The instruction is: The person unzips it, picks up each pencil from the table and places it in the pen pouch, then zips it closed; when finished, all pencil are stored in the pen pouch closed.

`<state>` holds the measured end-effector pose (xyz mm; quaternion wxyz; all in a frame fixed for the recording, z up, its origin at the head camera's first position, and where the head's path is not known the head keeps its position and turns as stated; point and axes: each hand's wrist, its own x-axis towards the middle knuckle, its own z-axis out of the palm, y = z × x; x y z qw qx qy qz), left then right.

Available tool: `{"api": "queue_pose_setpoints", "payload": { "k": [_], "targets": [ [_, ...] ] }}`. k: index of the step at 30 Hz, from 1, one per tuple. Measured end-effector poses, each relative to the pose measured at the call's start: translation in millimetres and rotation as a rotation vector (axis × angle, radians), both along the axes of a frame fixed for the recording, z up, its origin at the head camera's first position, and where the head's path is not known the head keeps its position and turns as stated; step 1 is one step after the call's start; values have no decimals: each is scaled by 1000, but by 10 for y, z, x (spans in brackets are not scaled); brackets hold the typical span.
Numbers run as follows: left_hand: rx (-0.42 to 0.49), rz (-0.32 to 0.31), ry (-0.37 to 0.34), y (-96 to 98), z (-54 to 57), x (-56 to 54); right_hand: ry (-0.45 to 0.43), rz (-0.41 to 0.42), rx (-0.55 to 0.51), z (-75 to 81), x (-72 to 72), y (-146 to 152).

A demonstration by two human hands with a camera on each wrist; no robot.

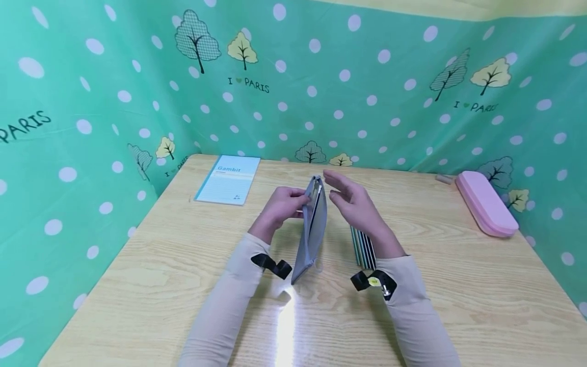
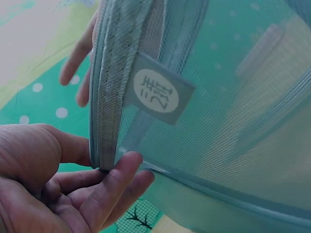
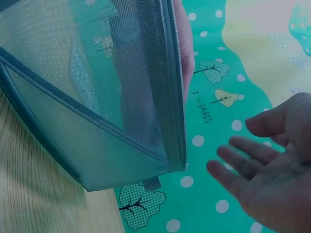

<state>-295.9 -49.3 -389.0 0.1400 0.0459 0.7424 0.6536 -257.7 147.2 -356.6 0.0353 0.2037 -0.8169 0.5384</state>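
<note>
You held the mesh pouch (image 1: 306, 250) upright between your hands, its zipped opening uppermost and slightly parted. Your left hand (image 1: 283, 205) pinched the pouch's far end, probably so that its thin walls would not fold over; whether its lower edge touched the table (image 1: 137, 285), you couldn't tell. Your right hand (image 1: 354, 205) was just right of the pouch, fingers extended, gripping nothing, perhaps left free for the other wall. A fabric tag (image 2: 158, 90) showed on the pouch's side.

Striped items (image 1: 362, 250) lay right of the pouch, partly under your right sleeve (image 1: 419, 316); a pale-blue notebook (image 1: 229, 181) lay beyond it to the left, a pink case (image 1: 487, 204) well to its right. The wood-grain surface carried a bright glare (image 1: 285, 326) on your side of the pouch, and green dotted cloth (image 1: 321, 20) hung behind it.
</note>
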Motion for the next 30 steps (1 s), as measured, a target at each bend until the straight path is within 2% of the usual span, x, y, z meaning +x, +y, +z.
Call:
{"api": "queue_pose_setpoints", "payload": {
  "k": [3, 7, 11, 16, 19, 23, 30],
  "targets": [
    [6, -3, 2, -4, 6, 0, 14, -5, -41, -3, -23, 32],
    [5, -3, 7, -20, 8, 2, -37, -80, -118, -13, -59, 165],
    [7, -6, 3, -35, 7, -1, -152, -171, -184, -48, -83, 387],
    [3, -13, 9, -50, 18, -16, -348, -230, -189, -135, -88, 678],
    [10, -21, 3, -42, 29, -24, -472, -230, -178, -217, -120, 834],
    [14, -21, -3, -47, 34, -22, -588, -206, -155, -313, -194, 989],
    [-3, -27, 2, -58, 32, -11, -724, -168, -159, -418, -278, 1186]
  ]
}}
